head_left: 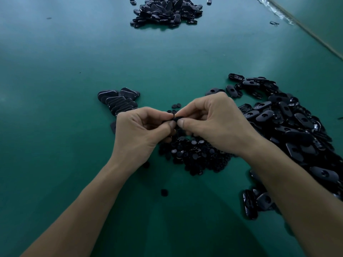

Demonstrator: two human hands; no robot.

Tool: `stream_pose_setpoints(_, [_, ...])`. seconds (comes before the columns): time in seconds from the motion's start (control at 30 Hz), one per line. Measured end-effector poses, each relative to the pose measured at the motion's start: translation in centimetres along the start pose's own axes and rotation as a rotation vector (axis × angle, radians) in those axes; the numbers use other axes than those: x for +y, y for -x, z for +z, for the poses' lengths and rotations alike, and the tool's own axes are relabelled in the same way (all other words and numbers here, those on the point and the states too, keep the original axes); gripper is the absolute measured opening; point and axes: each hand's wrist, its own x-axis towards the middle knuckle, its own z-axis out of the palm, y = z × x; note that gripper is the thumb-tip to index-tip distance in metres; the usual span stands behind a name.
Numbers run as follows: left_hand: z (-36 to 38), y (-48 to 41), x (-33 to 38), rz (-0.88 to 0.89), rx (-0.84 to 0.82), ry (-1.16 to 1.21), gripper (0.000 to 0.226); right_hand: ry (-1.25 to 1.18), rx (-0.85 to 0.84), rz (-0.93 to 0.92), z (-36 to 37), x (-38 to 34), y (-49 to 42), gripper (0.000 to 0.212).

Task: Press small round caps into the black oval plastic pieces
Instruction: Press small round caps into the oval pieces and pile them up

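Black oval plastic piece [176, 118] was pinched between left hand [141, 130] and right hand [209, 123], over the small round black caps [194, 153] heaped on the green counter's [74, 71] middle. Cap-pressing step, probably; firm thumb pressure needed next.

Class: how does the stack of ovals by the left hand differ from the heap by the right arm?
The left stack is small and lined up in overlapping rows; the right heap is far larger and jumbled. Many right-heap pieces show a round hole; the left stack's faces show none. Both are black ovals on the green table.
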Motion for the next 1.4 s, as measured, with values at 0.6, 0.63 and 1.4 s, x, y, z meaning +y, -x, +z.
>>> stream_pose_setpoints(0.6, [-3.0, -1.2, -0.6, 0.096, 0.353, -0.767, 0.009, 0.989, 0.264, 0.409, -5.7, 5.3, 0.0, 0.029])
stream_pose_setpoints(0.63, [-3.2, -1.3, -0.6, 0.071, 0.352, -0.761, 0.009, 0.982, 0.280, 0.391, -5.7, 5.4, -0.1, 0.027])
stream_pose_setpoints(1.4, [-0.3, -0.1, 0.3, 0.104, 0.068, -0.317, 0.003, 0.136, 0.314, -0.068, -2.6, 1.1, 0.3, 0.013])
